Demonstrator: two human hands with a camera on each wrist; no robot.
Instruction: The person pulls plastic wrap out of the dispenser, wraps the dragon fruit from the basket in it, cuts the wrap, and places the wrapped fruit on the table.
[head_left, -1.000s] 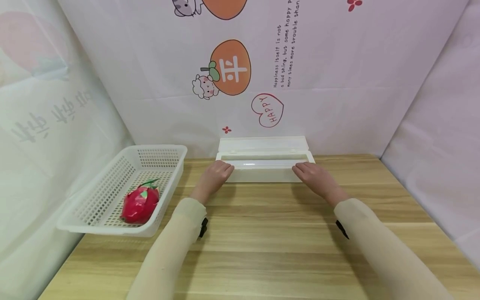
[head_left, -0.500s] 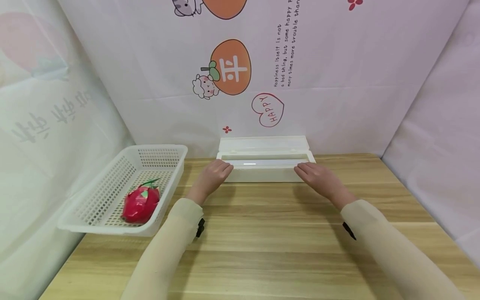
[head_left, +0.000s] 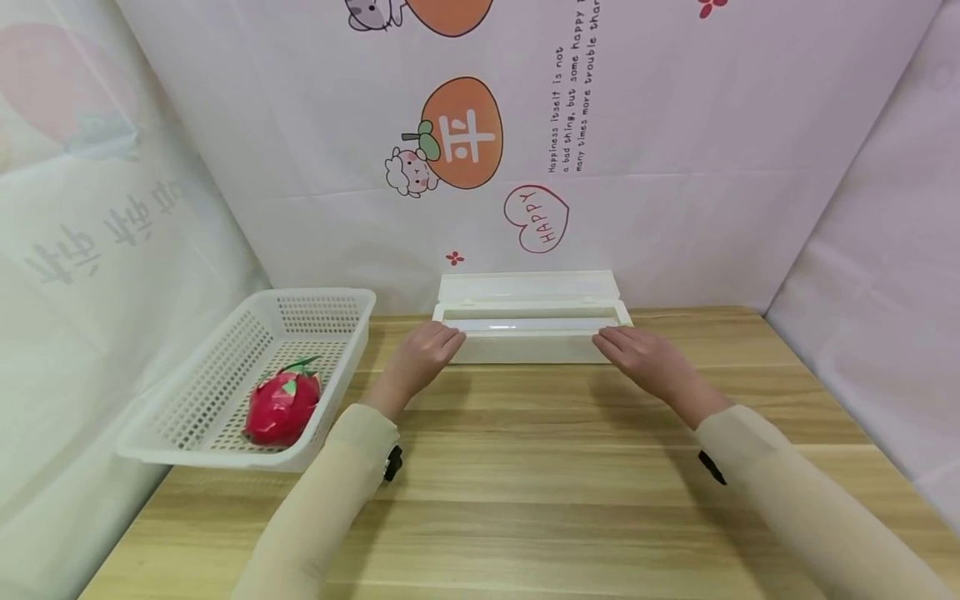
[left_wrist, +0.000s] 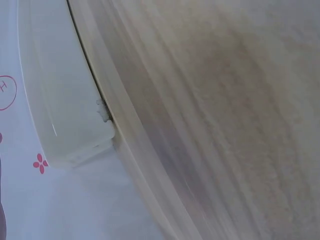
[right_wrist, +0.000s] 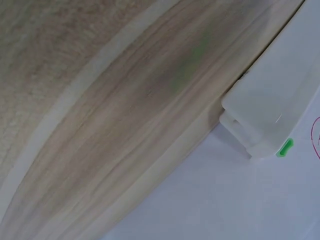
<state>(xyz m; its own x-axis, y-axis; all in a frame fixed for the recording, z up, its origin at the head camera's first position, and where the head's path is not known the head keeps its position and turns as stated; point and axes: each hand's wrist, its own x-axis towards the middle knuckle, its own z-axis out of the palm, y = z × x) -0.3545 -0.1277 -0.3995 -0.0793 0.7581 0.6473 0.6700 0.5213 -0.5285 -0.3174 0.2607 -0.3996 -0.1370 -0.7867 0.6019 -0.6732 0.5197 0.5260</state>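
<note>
A long white box (head_left: 528,348) stands at the table's back edge, its hinged lid (head_left: 528,287) up against the rear wall. Inside lies a long glossy strip (head_left: 517,324). My left hand (head_left: 422,356) is at the box's left front corner, fingers bent and overlapping it in the head view. At the right front corner is my right hand (head_left: 643,360), bent the same way. Neither hand shows anything in its grasp. In the wrist views the box's ends are bare of fingers; a small green piece (right_wrist: 285,147) shows on one end. Only a sliver of left fingers (left_wrist: 2,215) appears.
A white perforated basket (head_left: 341,392) stands at the left of the wooden table (head_left: 540,500), holding a shiny red dragon fruit (head_left: 281,410) with green leaf tips. White printed sheets (head_left: 675,150) hang behind and at both sides.
Both hands have shifted slightly outward along the box's front, the left one leftward and the right one rightward. The box, its raised lid and the basket stay put.
</note>
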